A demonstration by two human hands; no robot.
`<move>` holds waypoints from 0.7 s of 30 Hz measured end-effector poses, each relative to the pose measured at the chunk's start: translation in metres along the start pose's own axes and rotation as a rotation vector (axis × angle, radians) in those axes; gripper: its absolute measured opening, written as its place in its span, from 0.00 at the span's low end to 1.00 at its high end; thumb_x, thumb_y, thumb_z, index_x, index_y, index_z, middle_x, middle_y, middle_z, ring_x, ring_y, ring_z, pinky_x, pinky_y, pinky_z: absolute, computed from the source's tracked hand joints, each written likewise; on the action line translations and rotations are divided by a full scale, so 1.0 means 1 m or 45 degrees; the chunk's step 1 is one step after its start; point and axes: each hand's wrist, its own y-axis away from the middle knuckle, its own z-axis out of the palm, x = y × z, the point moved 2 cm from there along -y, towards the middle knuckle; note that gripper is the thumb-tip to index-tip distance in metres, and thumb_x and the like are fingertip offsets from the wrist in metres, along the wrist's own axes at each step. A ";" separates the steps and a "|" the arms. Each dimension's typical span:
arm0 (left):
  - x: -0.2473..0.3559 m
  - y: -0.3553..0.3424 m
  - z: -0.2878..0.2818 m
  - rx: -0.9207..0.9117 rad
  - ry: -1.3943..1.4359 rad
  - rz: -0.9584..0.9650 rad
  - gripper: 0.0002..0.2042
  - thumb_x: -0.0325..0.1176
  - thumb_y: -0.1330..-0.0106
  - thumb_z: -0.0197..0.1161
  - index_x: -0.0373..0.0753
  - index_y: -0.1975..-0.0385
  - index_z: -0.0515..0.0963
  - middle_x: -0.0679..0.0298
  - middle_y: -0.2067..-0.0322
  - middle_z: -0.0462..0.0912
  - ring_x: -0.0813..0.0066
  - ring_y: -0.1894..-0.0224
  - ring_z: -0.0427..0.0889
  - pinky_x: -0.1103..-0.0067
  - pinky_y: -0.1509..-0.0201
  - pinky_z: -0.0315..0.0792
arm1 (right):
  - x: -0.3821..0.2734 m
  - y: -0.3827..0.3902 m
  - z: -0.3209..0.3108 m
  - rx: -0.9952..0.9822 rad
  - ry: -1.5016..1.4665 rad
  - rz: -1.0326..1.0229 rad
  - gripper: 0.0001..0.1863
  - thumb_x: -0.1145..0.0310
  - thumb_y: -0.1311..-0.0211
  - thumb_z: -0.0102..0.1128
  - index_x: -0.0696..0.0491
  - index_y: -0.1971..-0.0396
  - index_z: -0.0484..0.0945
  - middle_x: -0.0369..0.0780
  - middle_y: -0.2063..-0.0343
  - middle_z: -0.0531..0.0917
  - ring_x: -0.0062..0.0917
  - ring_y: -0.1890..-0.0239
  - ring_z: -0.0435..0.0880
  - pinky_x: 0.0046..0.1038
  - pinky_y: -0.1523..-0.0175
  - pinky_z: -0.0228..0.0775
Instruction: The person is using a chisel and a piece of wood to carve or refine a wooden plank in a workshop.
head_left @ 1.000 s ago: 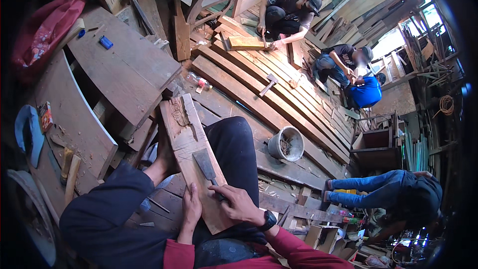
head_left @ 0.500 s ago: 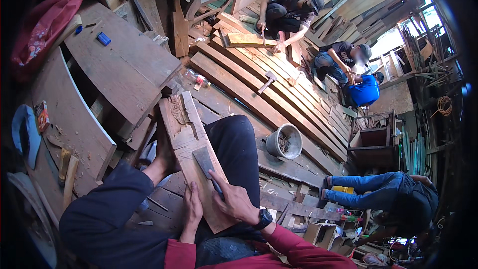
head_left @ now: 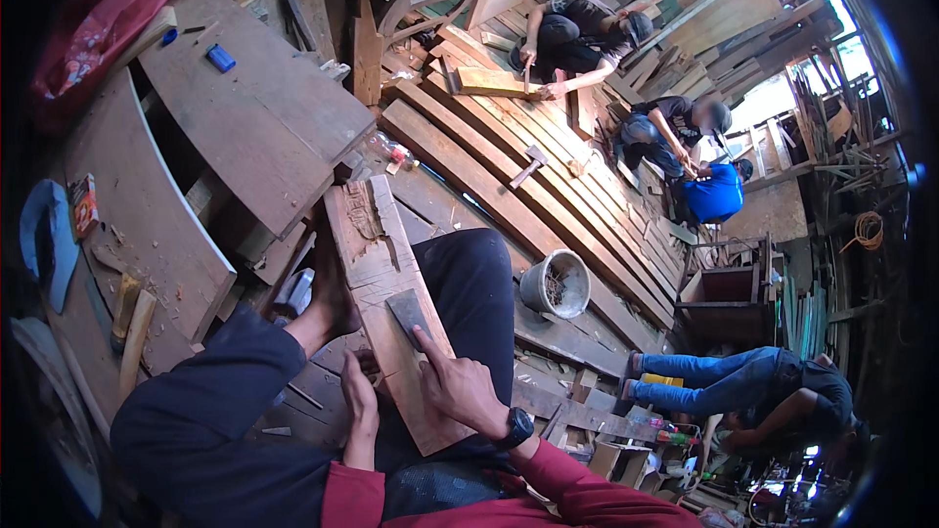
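Beyond the right grip (head_left: pixel 465 391), apparently a chisel blade (head_left: pixel 405 310)

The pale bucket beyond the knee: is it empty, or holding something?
Holding something: brown scraps show inside the bucket; how deep they lie, I cannot tell.

No words or numbers can be read. Around nine o'clock, a small orange-red box (head_left: pixel 84 205) bears what seems to be printing; between ten and eleven, a clear bottle (head_left: pixel 380 144) has a reddish label (head_left: pixel 397 154), too small to decipher.
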 end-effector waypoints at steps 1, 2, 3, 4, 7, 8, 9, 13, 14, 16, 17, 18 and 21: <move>-0.006 -0.004 0.001 -0.028 -0.072 -0.058 0.27 0.51 0.23 0.41 0.32 0.51 0.78 0.58 0.60 0.84 0.67 0.59 0.83 0.74 0.54 0.75 | 0.002 0.000 -0.001 0.021 0.008 -0.008 0.33 0.62 0.32 0.52 0.44 0.27 0.58 0.54 0.83 0.79 0.50 0.80 0.81 0.51 0.70 0.73; -0.012 -0.009 0.000 -0.049 -0.145 -0.114 0.23 0.47 0.23 0.45 0.32 0.51 0.79 0.60 0.61 0.85 0.71 0.62 0.84 0.76 0.57 0.77 | 0.001 -0.001 -0.001 0.013 0.009 -0.021 0.33 0.62 0.32 0.52 0.44 0.27 0.58 0.54 0.83 0.79 0.50 0.80 0.81 0.51 0.70 0.73; -0.023 -0.014 0.002 -0.120 -0.259 -0.118 0.19 0.42 0.25 0.48 0.33 0.49 0.78 0.60 0.60 0.85 0.71 0.60 0.84 0.75 0.56 0.77 | 0.001 -0.001 -0.002 0.025 -0.024 -0.012 0.33 0.63 0.33 0.52 0.44 0.28 0.59 0.54 0.82 0.79 0.51 0.80 0.81 0.51 0.70 0.73; -0.040 -0.019 0.000 -0.183 -0.374 -0.122 0.17 0.37 0.26 0.52 0.33 0.47 0.78 0.60 0.58 0.85 0.72 0.58 0.85 0.75 0.55 0.78 | -0.001 -0.002 -0.002 0.031 -0.060 -0.007 0.32 0.64 0.33 0.52 0.44 0.28 0.60 0.54 0.82 0.79 0.51 0.80 0.81 0.51 0.70 0.73; -0.089 -0.039 -0.025 -0.267 -0.229 -0.069 0.19 0.41 0.26 0.51 0.34 0.45 0.76 0.60 0.57 0.85 0.71 0.58 0.84 0.74 0.54 0.78 | -0.004 -0.004 0.000 0.056 -0.120 -0.042 0.33 0.67 0.35 0.52 0.45 0.29 0.61 0.55 0.81 0.80 0.52 0.78 0.81 0.51 0.68 0.73; -0.090 -0.036 -0.022 -0.264 -0.184 -0.111 0.19 0.41 0.26 0.51 0.34 0.45 0.76 0.60 0.57 0.85 0.71 0.58 0.84 0.74 0.54 0.78 | -0.002 -0.003 -0.001 0.102 -0.157 -0.067 0.33 0.67 0.35 0.52 0.44 0.29 0.61 0.55 0.81 0.80 0.52 0.78 0.81 0.51 0.68 0.73; -0.091 -0.032 -0.020 -0.256 -0.137 -0.158 0.19 0.41 0.26 0.51 0.34 0.45 0.76 0.60 0.57 0.84 0.71 0.58 0.84 0.74 0.54 0.78 | 0.000 -0.003 -0.002 0.099 -0.154 -0.066 0.33 0.67 0.35 0.52 0.44 0.29 0.61 0.55 0.81 0.80 0.52 0.78 0.81 0.51 0.68 0.73; -0.054 -0.008 0.010 -0.200 0.018 -0.310 0.20 0.42 0.25 0.51 0.35 0.44 0.76 0.61 0.56 0.84 0.70 0.58 0.84 0.74 0.54 0.78 | -0.001 -0.005 -0.008 0.059 -0.112 0.023 0.32 0.66 0.36 0.52 0.43 0.29 0.61 0.54 0.82 0.79 0.52 0.79 0.81 0.52 0.68 0.73; -0.050 -0.004 0.012 -0.185 0.039 -0.322 0.20 0.42 0.25 0.51 0.35 0.44 0.76 0.61 0.56 0.84 0.70 0.58 0.84 0.74 0.54 0.78 | -0.002 -0.006 -0.009 0.048 -0.083 0.050 0.32 0.66 0.35 0.52 0.42 0.30 0.61 0.54 0.83 0.79 0.52 0.80 0.81 0.52 0.69 0.73; -0.044 0.000 0.014 -0.157 0.079 -0.335 0.20 0.43 0.25 0.51 0.35 0.44 0.76 0.61 0.56 0.84 0.70 0.58 0.84 0.74 0.54 0.78 | -0.007 -0.008 -0.012 0.044 -0.054 0.053 0.31 0.65 0.35 0.53 0.42 0.30 0.62 0.53 0.84 0.79 0.51 0.80 0.80 0.51 0.70 0.73; -0.043 0.000 0.015 -0.141 0.092 -0.338 0.20 0.43 0.25 0.50 0.35 0.44 0.76 0.61 0.56 0.84 0.70 0.58 0.84 0.74 0.54 0.78 | -0.008 -0.008 -0.012 0.047 -0.022 0.059 0.31 0.64 0.34 0.53 0.42 0.31 0.62 0.52 0.84 0.79 0.51 0.81 0.80 0.51 0.70 0.73; -0.041 0.001 0.015 -0.129 0.104 -0.337 0.20 0.43 0.25 0.50 0.35 0.44 0.75 0.61 0.56 0.84 0.70 0.58 0.84 0.74 0.54 0.78 | -0.008 -0.008 -0.012 0.041 -0.022 0.054 0.31 0.64 0.34 0.53 0.42 0.31 0.62 0.52 0.84 0.79 0.51 0.81 0.80 0.51 0.70 0.73; -0.040 -0.001 0.017 -0.089 0.132 -0.331 0.21 0.44 0.25 0.50 0.35 0.43 0.75 0.61 0.55 0.84 0.70 0.57 0.84 0.74 0.54 0.78 | -0.006 -0.011 -0.010 0.053 -0.007 0.016 0.30 0.61 0.33 0.54 0.42 0.31 0.63 0.52 0.85 0.79 0.50 0.82 0.80 0.50 0.72 0.73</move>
